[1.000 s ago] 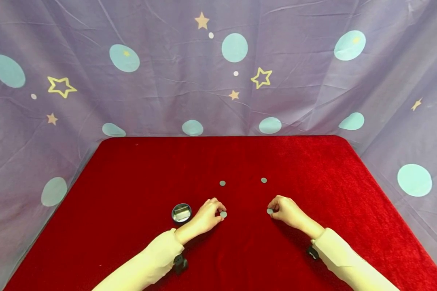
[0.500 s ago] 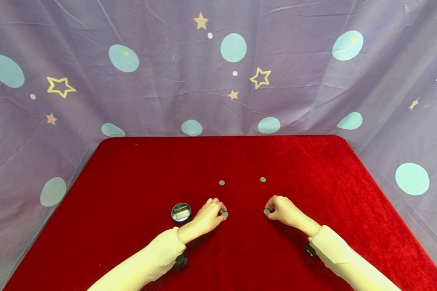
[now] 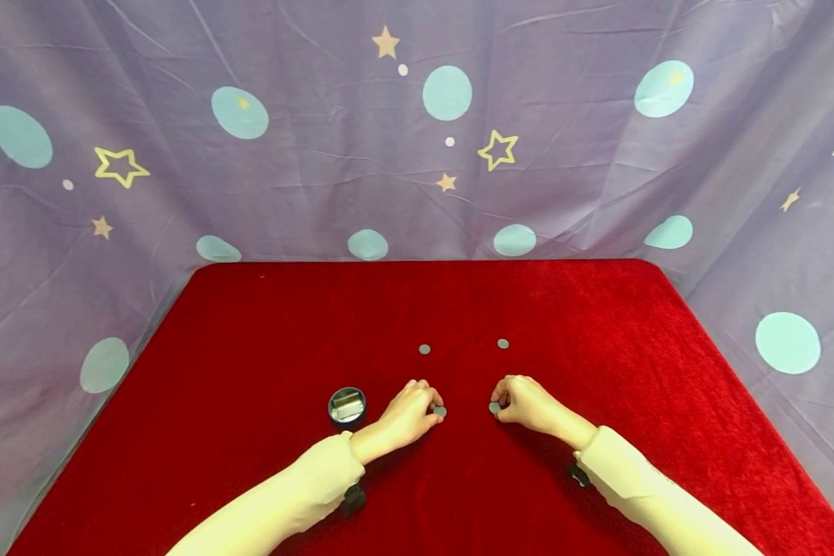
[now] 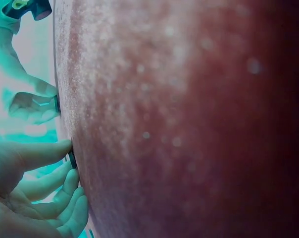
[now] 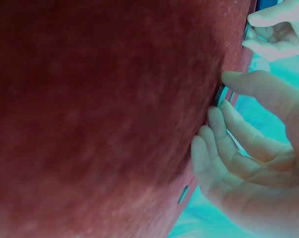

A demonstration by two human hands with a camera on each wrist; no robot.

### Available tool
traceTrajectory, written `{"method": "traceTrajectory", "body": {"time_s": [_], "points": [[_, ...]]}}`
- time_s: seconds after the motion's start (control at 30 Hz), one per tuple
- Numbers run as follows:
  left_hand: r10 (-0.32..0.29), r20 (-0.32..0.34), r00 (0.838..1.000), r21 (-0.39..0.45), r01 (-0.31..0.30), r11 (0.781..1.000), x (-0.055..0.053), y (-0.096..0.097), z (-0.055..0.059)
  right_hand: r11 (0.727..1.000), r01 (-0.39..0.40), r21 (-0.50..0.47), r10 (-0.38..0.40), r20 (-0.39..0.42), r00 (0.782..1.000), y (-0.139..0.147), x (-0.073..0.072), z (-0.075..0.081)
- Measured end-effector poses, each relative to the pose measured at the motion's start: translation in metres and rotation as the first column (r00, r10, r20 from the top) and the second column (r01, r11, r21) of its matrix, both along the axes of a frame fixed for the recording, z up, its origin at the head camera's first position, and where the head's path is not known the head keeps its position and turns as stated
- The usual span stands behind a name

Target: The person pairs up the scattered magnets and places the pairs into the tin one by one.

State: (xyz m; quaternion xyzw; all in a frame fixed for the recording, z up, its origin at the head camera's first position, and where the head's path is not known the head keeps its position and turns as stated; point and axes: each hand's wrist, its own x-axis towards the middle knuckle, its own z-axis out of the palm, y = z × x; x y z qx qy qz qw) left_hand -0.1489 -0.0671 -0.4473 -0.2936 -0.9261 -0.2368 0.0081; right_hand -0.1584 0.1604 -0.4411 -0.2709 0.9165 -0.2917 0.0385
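My left hand (image 3: pixel 408 413) pinches a small flat grey disc (image 3: pixel 440 412) between thumb and fingers, low on the red cloth. Facing it across a short gap, my right hand (image 3: pixel 530 405) pinches a matching grey disc (image 3: pixel 495 407) by its edge. The two discs are apart. In the left wrist view, the held disc (image 4: pixel 73 159) shows edge-on at the cloth, thumb on one side and fingertips on the other. Similarly, the right wrist view has its disc (image 5: pixel 221 95) gripped between thumb and fingers.
Two more grey discs lie farther back, one on the left (image 3: pixel 425 349) and one on the right (image 3: pixel 503 344). Left of the left hand stands a round dark-rimmed container (image 3: pixel 347 405) with a shiny inside. A patterned purple curtain (image 3: pixel 389 154) encloses the red-covered table (image 3: pixel 285 324).
Both hands have slid toward each other with their discs, the left one rightward and the right one leftward. The gap between the held discs has narrowed. The two farther discs and the container stay put.
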Motion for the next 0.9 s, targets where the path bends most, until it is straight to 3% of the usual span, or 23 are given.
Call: {"method": "traceTrajectory", "body": {"time_s": [0.5,0.9], "points": [[-0.005,-0.008,1.000,-0.027,0.004,1.000,0.002,0.008,0.003,0.998,-0.061,0.034,0.060,0.025,0.998,-0.020,-0.002,0.002],[-0.018,0.009,1.000,-0.046,0.019,0.999,0.001,0.012,0.003,0.998,-0.037,0.059,0.033,0.072,0.997,-0.029,-0.003,0.004]]}}
